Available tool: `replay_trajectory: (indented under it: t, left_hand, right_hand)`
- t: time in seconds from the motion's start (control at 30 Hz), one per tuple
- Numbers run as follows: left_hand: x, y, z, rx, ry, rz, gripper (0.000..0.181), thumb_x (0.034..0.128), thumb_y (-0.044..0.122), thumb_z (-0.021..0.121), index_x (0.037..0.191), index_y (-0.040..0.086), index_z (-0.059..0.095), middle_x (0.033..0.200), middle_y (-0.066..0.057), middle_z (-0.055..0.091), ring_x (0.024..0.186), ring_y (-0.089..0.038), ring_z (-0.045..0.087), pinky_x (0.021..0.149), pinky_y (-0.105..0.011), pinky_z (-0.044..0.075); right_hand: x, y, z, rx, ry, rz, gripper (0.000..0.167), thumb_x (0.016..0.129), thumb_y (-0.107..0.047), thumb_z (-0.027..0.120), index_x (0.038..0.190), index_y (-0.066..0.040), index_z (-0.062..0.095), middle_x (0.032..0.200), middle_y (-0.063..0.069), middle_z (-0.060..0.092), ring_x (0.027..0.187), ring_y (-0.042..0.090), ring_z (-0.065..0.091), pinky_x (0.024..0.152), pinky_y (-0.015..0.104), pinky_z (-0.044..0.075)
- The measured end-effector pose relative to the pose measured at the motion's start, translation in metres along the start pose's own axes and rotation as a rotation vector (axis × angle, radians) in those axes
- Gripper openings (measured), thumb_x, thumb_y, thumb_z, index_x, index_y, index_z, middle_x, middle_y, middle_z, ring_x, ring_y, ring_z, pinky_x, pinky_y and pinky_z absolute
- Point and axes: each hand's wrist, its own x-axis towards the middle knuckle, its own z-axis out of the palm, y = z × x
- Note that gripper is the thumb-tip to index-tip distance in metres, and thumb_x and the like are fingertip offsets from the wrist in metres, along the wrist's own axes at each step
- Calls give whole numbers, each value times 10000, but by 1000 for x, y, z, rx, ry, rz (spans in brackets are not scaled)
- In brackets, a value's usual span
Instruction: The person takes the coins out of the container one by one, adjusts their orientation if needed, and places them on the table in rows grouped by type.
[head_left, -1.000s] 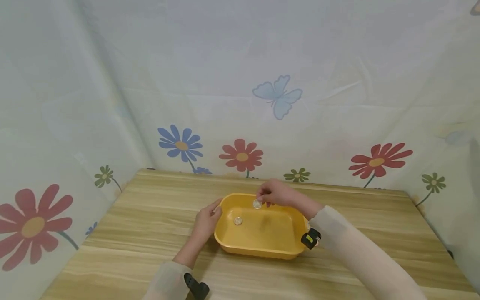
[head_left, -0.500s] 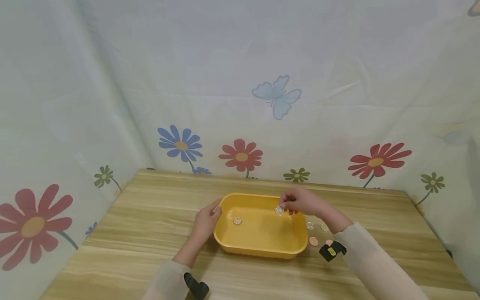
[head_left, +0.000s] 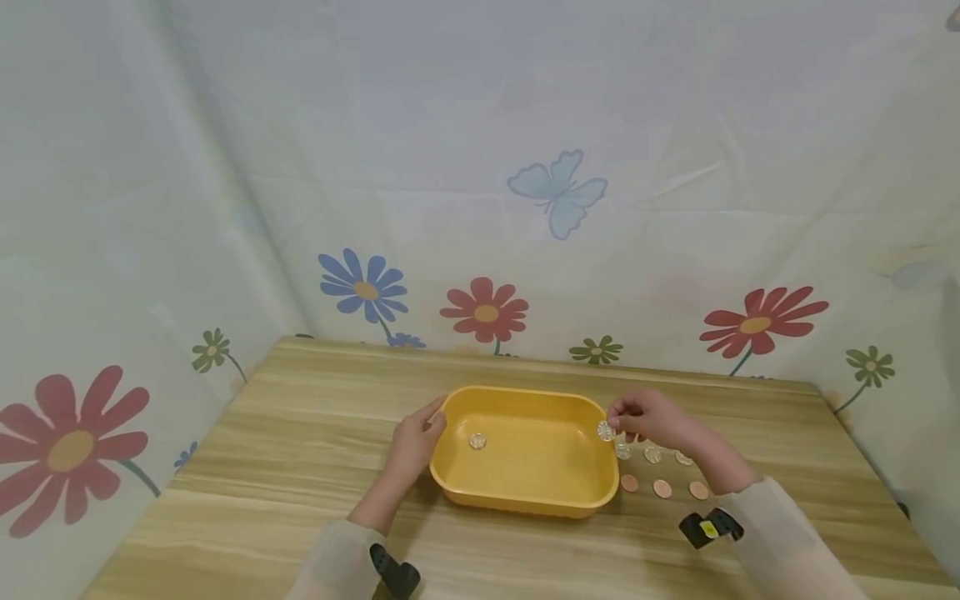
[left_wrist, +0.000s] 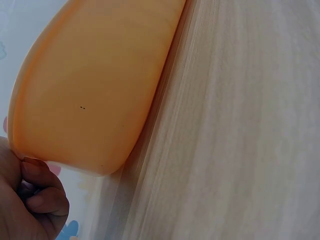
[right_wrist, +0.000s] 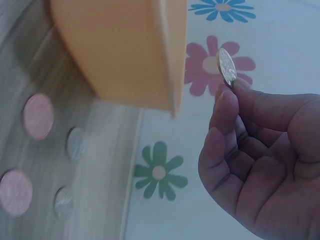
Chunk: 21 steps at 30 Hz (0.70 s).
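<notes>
A yellow plastic basin (head_left: 525, 492) stands on the table, one silver coin (head_left: 477, 442) lying inside near its left end. My left hand (head_left: 410, 446) grips the basin's left rim, thumb on the edge and fingers curled, as the left wrist view also shows. Between thumb and forefinger, my right hand (head_left: 654, 418) pinches another silver coin (right_wrist: 227, 67), held up just over the basin's right rim. Right of the basin lie several loose coins in two rows: silver ones (head_left: 652, 455) behind, copper-coloured ones (head_left: 662, 488) in front. My right forearm partly covers the back row.
The wood-grain table (head_left: 300, 492) reaches to a white cloth backdrop (head_left: 420, 150) printed with flowers and a butterfly. The cloth also hangs along the left and right sides.
My right hand has moved rightward with the pinched coin, from over the basin's middle to its right rim. Loose coins that the arm covered now show. My left hand stays put.
</notes>
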Motion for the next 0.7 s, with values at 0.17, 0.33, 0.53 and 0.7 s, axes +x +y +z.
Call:
replay_trajectory:
  t: [0.17,0.33,0.53,0.7]
  left_hand:
    - [2,0,0,14,3,2,421,1042,177,527,1441,53,580,1127,-280,732,809,-233,701,657,-282,575]
    - [2,-1,-1,15,-1,-6,429,1042,185,524,1450,61,573,985,-240,745,712,-187,641,600,-242,518]
    - [2,-1,-1,15,-2,4,432,1040,182,516,1446,48,572,975,-243,746,716,-187,650,601,-252,531]
    - [2,-1,-1,21,6,0,430,1039,188,524,1446,61,577,1120,-273,735,804,-228,695,658,-282,571]
  right_hand:
    - [-12,15,-4,5,35,34,128,1008,-43,578,989,62,650,849,166,647,710,158,576,625,265,514]
    - [-23,29,-9,-16,60,43,135,1009,-40,577,985,71,650,819,121,641,682,144,575,602,267,512]
    - [-34,45,-14,-49,100,97,132,1017,-18,551,966,71,633,813,108,622,676,144,561,584,275,504]
    - [-43,57,-16,-76,146,149,126,1015,-2,538,964,74,625,820,97,618,684,129,553,576,249,485]
